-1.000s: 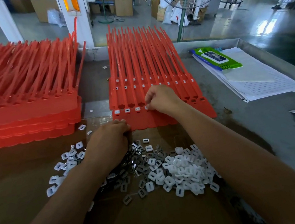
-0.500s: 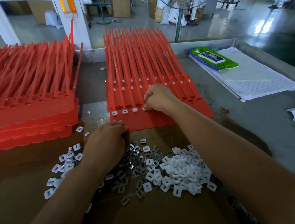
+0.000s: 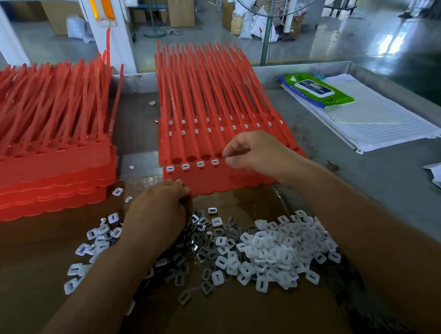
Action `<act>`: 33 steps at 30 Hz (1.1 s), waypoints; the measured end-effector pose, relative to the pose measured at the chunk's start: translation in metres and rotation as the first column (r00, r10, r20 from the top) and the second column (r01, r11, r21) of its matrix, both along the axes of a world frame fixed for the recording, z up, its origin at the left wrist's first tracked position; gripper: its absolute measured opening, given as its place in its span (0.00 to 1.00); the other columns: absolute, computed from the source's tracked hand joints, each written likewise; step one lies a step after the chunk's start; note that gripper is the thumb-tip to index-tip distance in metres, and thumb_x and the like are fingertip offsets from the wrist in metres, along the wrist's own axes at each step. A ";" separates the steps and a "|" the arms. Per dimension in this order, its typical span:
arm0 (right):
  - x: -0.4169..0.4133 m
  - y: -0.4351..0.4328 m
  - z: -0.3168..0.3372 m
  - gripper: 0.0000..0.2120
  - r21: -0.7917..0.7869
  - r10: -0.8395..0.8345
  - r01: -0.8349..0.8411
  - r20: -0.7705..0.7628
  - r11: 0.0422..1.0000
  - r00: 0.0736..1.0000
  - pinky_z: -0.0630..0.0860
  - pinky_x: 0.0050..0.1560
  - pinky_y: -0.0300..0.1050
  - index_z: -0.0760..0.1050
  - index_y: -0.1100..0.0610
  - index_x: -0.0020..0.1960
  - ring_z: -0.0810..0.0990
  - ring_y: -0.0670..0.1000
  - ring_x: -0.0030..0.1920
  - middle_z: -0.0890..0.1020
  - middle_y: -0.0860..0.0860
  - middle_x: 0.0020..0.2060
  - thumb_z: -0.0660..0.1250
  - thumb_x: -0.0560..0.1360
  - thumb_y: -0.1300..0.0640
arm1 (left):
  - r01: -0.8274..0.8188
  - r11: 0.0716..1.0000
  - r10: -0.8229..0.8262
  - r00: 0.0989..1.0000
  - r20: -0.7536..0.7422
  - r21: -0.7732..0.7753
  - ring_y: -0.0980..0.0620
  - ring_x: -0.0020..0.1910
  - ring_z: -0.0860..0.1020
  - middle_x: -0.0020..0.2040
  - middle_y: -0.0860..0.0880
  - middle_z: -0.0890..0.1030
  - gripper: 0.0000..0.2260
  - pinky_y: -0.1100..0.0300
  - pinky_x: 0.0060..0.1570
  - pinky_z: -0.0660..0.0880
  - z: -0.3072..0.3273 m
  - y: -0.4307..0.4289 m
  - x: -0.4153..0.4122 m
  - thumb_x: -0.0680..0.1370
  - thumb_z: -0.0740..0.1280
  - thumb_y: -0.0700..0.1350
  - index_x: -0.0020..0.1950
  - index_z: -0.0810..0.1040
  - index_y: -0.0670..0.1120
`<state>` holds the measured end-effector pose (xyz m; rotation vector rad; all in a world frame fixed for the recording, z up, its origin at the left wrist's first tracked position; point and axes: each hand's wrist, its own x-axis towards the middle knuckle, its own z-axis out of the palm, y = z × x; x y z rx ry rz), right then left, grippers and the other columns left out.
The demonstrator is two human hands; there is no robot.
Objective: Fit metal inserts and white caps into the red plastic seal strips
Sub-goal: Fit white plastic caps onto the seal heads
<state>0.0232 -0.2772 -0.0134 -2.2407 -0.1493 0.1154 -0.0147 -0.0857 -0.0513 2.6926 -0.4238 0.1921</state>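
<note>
On the far edge of the brown cardboard sheet [image 3: 233, 326] lies the middle stack of red seal strips [image 3: 206, 107], flat heads toward the person and thin tails fanning away. Its near row of sockets carries four fitted white caps [image 3: 185, 166] at the left end; the sockets further right are hidden by the right hand. Two further rows of small white squares show higher on the stack. Loose white caps [image 3: 279, 248] are heaped on the cardboard just below the strips, with dull grey metal inserts [image 3: 203, 241] mixed in to their left.

Resting on the strip heads, the right hand [image 3: 256, 154] has thumb and forefinger pinched together just beside the fourth cap; whether a part sits between them cannot be told. The left hand [image 3: 158, 216] lies knuckles up over the inserts, fingers curled under and touching the near edge of the strips; what it grips is hidden. A second red stack [image 3: 35, 161] sits well to the left.
</note>
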 end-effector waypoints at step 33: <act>-0.062 -0.025 -0.008 0.08 -0.278 0.205 -0.240 -0.147 0.930 0.968 0.75 0.40 0.34 0.77 0.47 0.41 0.77 0.42 0.37 0.81 0.48 0.38 0.66 0.74 0.59 | -0.012 0.998 0.014 0.999 -0.034 0.057 0.53 0.68 0.66 0.68 0.52 0.69 0.20 0.59 0.66 0.60 -0.004 0.002 0.002 0.74 0.58 0.36 0.64 0.72 0.48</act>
